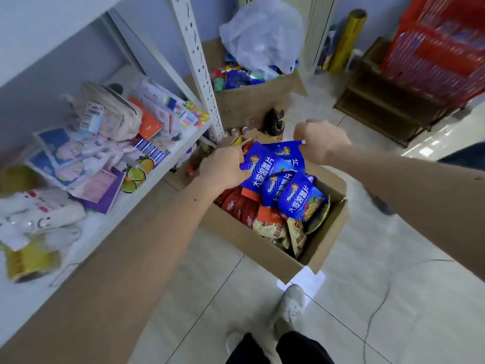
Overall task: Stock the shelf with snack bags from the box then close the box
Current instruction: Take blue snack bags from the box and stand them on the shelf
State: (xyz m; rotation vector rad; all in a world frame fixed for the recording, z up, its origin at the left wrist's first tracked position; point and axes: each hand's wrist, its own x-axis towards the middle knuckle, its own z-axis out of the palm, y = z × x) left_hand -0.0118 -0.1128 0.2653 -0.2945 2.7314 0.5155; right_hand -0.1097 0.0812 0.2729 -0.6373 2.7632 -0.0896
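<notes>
Blue snack bags [278,185] are pinched at their top edges by both hands, left hand [225,166] and right hand [321,143], so the bunch hangs free above the box [262,248] for the shelf [147,179].

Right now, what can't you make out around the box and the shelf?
- Head view: how many blue bags the left hand and right hand hold; they overlap.
- Box bottom: hidden by red packets.
- Shelf items: blurred.
- Far box contents: under a plastic bag.
</notes>
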